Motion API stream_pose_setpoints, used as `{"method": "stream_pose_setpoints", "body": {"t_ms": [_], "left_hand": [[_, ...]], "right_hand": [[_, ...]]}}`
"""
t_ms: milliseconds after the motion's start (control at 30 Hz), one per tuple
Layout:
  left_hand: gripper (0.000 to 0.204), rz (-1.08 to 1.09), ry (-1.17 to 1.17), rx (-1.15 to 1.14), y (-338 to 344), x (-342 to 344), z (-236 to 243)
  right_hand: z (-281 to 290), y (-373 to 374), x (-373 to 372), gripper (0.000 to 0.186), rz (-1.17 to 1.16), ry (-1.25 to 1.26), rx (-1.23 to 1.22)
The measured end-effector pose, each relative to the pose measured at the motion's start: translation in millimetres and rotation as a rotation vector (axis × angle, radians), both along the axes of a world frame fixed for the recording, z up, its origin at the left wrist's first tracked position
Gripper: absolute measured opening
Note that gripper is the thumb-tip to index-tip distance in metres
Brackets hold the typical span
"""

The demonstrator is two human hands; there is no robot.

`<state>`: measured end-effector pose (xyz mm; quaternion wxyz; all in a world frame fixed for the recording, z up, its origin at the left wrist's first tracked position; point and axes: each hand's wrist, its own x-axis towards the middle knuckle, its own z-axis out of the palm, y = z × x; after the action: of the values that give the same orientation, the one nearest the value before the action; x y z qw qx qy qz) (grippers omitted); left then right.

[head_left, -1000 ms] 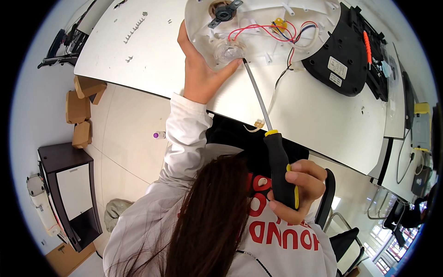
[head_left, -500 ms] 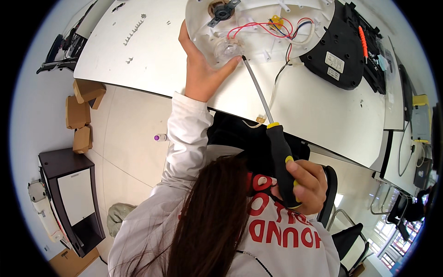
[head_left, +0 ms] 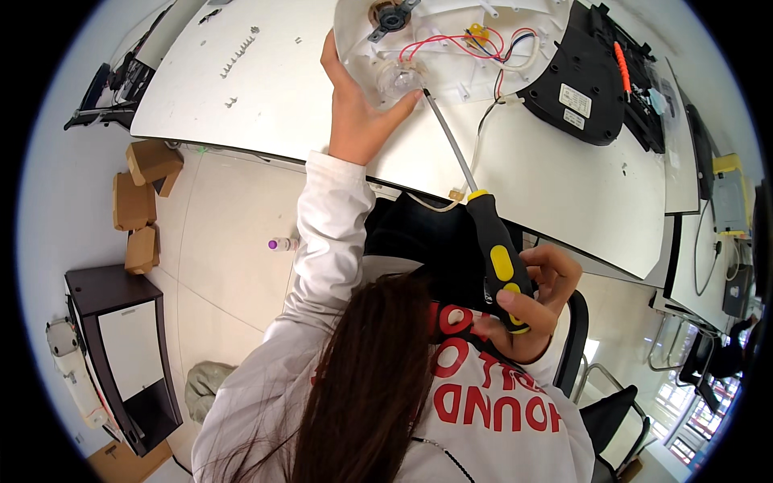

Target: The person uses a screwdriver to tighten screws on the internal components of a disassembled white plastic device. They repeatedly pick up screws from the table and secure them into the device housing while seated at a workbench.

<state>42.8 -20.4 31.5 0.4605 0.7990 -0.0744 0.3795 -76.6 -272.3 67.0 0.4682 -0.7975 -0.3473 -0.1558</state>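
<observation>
My left hand [head_left: 360,117] grips the near left edge of a white plastic housing [head_left: 349,36], fingers behind the rim and thumb stretched to a clear round plastic part [head_left: 400,78] inside it. Beside that thumb rests the tip of a long screwdriver [head_left: 486,219] with a black and yellow handle. My right hand [head_left: 541,298] closes around the handle's end, close to my chest. Red wires [head_left: 439,38] run from the clear part across the housing. A dark round part with a bracket [head_left: 393,20] and a yellow component [head_left: 477,35] sit inside too.
On the white table [head_left: 282,97], a row of screws [head_left: 240,52] lies left. A black plastic cover [head_left: 576,97] and an orange-handled tool [head_left: 622,71] lie right. A cable with a connector [head_left: 456,196] hangs over the front edge. Cardboard boxes [head_left: 135,201] and a bottle [head_left: 282,244] are on the floor.
The screwdriver handle has turned, so its yellow patches now face up. My right fingers have loosened and shifted around it. The tip stays by my left thumb.
</observation>
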Motion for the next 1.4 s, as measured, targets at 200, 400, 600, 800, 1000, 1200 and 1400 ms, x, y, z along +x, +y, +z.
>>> {"method": "stream_pose_setpoints", "body": {"t_ms": [200,400,600,800,1000,1200,1400], "left_hand": [[0.103,-0.013,-0.036,-0.006,2,4,-6],[0.101,0.003,-0.037,0.075,5,5,-6],[0.101,0.06,-0.019,-0.002,1,4,-6],[0.1,0.02,0.007,-0.056,2,5,-6],[0.099,0.049,-0.007,-0.039,3,5,-8],[0.104,-0.017,-0.056,-0.017,7,8,-11],[0.105,0.035,-0.045,0.006,2,7,-10]], "right_hand": [[3,-1,-6,0.049,-0.009,0.078,-0.094],[2,-6,-6,0.052,-0.171,0.025,-0.111],[5,-12,2,0.042,-0.158,-0.115,-0.204],[-1,-5,-2,0.031,-0.183,-0.061,-0.15],[4,-2,-6,0.039,-0.12,-0.066,-0.134],[3,-1,2,0.045,-0.058,-0.28,-0.168],[-12,-2,3,0.045,-0.028,-0.17,0.153]]}}
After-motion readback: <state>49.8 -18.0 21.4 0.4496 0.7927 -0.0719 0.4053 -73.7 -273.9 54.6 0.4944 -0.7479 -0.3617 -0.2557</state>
